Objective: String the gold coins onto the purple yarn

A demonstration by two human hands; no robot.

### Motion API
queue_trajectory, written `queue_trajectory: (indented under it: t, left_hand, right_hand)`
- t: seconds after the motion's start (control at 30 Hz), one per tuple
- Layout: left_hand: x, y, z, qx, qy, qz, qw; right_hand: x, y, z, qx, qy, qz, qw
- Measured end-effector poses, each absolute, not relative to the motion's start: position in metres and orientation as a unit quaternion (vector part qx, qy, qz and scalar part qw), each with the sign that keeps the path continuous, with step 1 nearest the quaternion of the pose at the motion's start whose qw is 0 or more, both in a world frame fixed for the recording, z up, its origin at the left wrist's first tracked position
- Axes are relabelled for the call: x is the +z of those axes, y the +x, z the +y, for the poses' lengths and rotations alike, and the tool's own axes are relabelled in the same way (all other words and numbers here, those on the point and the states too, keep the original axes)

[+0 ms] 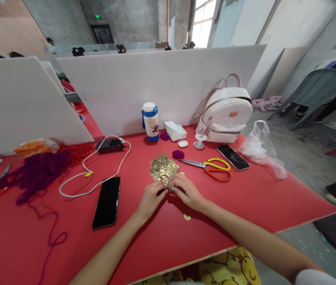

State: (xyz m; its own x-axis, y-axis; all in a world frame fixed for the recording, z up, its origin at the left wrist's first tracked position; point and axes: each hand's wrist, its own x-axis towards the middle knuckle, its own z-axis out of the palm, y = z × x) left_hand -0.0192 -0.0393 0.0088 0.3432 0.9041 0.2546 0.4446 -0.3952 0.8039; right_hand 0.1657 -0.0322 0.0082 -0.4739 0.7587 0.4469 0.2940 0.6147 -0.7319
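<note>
My left hand and my right hand meet over the middle of the red table, fingertips pinched close together. Between them is a thin dark red cord, part of it curving up in a small loop. Just beyond the fingers lies a pile of brass-coloured coins, round with holes. One loose coin rests nearer me, below my right hand. Past the pile sits a small purple yarn bundle. Scissors with yellow and orange handles lie to the right. My fingers hide whatever else they pinch.
A black phone, white cable and purple yarn heap lie left. Behind stand a bottle, tissue pack, white spool and backpack. Another phone and plastic bag are right.
</note>
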Motion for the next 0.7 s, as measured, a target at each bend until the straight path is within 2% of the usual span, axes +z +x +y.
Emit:
queue_trajectory:
  t: [0.3,0.53,0.7]
  left_hand:
    - [0.0065,-0.0210,-0.0418,0.359,0.810,0.386,0.260]
    - [0.0054,-0.0251,-0.0448,0.420,0.831,0.346,0.112]
    - [0.0105,-0.0234,-0.0468,0.466,0.786,0.380,0.148]
  right_hand:
    - [0.0030,0.1668,-0.0309,0.317,-0.433,-0.778,0.325]
    - [0.0053,0.1630,-0.0312,0.416,-0.398,-0.733,0.362]
    - [0.0014,0.1608,-0.0298,0.523,-0.351,-0.686,0.364]
